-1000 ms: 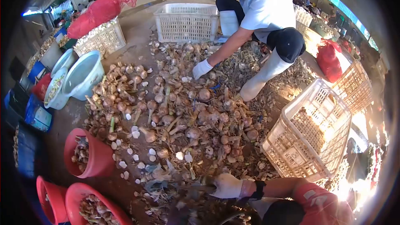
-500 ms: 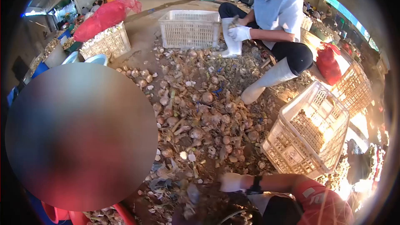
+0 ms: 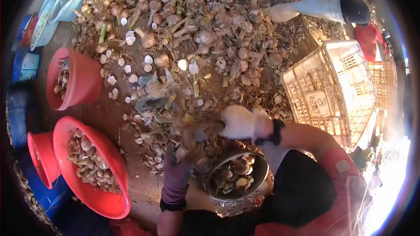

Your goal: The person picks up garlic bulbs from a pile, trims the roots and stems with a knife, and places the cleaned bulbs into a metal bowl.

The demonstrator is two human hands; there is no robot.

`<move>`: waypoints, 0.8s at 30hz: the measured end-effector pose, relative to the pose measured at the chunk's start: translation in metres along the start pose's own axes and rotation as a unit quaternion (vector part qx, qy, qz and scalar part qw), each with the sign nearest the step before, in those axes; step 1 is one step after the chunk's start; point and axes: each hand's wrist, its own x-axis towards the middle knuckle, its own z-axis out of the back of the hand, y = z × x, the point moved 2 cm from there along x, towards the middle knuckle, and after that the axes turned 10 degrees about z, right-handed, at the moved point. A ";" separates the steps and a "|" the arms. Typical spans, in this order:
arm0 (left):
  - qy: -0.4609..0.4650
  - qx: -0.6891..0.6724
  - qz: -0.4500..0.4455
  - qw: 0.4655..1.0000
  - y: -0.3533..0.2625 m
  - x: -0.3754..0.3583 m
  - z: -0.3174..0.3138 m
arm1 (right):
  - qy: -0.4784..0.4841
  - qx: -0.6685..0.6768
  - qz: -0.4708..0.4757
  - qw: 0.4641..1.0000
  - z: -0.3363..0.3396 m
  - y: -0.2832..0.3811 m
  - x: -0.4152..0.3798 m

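Dozens of garlic bulbs [image 3: 204, 37], round, tan to pinkish-brown, with dry stalks and dirt-streaked skins, lie heaped beyond the hands. More fill the bowl [image 3: 264, 172] just below the white-gloved right hand [image 3: 238, 122]. Beside it is the purple-gloved left hand [image 3: 177, 159] (motion blurs both); how far their fingers open, or on what, I cannot tell.
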 end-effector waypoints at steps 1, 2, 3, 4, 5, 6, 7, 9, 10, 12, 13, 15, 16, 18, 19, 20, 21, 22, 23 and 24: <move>0.067 -0.251 0.218 0.941 -0.011 0.008 0.001 | -0.014 -0.016 -0.049 0.999 -0.032 -0.048 0.015; 0.116 -0.471 0.409 0.773 -0.017 0.010 0.001 | -0.014 -0.022 -0.042 0.999 -0.022 -0.055 0.014; 0.197 -0.550 0.366 0.724 -0.025 0.006 0.003 | -0.061 -0.018 -0.071 0.995 -0.015 -0.063 0.009; 0.197 -0.552 0.379 0.716 -0.035 0.006 0.006 | -0.096 -0.006 -0.103 0.990 -0.015 -0.064 0.003; 0.298 -0.499 0.269 0.768 -0.053 0.013 0.009 | -0.080 0.004 -0.106 0.991 -0.017 -0.059 -0.002; 0.385 -0.430 0.142 0.804 -0.062 0.016 0.009 | -0.097 0.032 -0.087 0.991 -0.005 -0.048 -0.002; 0.383 -0.429 0.148 0.805 -0.056 0.010 0.004 | -0.116 0.058 -0.066 0.989 0.001 -0.042 0.000; 0.226 -0.276 0.116 0.927 -0.027 0.005 -0.007 | -0.121 0.050 -0.068 0.989 -0.017 -0.049 0.002; 0.138 -0.152 0.147 0.968 -0.014 0.005 -0.006 | -0.138 0.031 -0.071 0.987 -0.015 -0.050 0.004; 0.059 0.064 0.177 0.980 0.011 0.004 -0.006 | -0.055 0.040 -0.146 0.987 -0.004 -0.025 -0.008; 0.063 0.152 0.180 0.970 0.030 0.006 -0.015 | -0.046 0.027 -0.171 0.984 0.006 -0.010 -0.013; 0.033 0.202 0.213 0.955 0.057 0.006 -0.035 | -0.075 0.018 -0.095 0.992 -0.019 -0.034 -0.005; 0.050 0.209 0.229 0.949 0.065 0.010 -0.043 | -0.089 0.036 -0.083 0.992 -0.010 -0.024 -0.007; 0.055 0.213 0.235 0.947 0.073 0.032 -0.060 | -0.122 0.036 -0.039 0.991 -0.027 -0.046 0.001; 0.055 0.220 0.234 0.946 0.074 0.040 -0.063 | -0.136 0.027 -0.039 0.990 -0.019 -0.044 0.000; 0.058 0.224 0.231 0.945 0.076 0.048 -0.067 | -0.101 0.032 -0.041 0.994 -0.016 -0.041 -0.002; 0.057 0.221 0.231 0.946 0.077 0.054 -0.068 | -0.062 0.038 -0.043 0.996 -0.016 -0.038 -0.005; 0.059 0.219 0.234 0.945 0.079 0.059 -0.070 | -0.067 0.033 -0.045 0.996 -0.016 -0.037 -0.006; 0.060 0.216 0.235 0.946 0.080 0.063 -0.072 | -0.077 0.062 -0.035 0.994 -0.017 -0.036 -0.008; 0.060 0.211 0.240 0.946 0.081 0.067 -0.073 | -0.087 0.090 -0.024 0.992 -0.020 -0.038 -0.009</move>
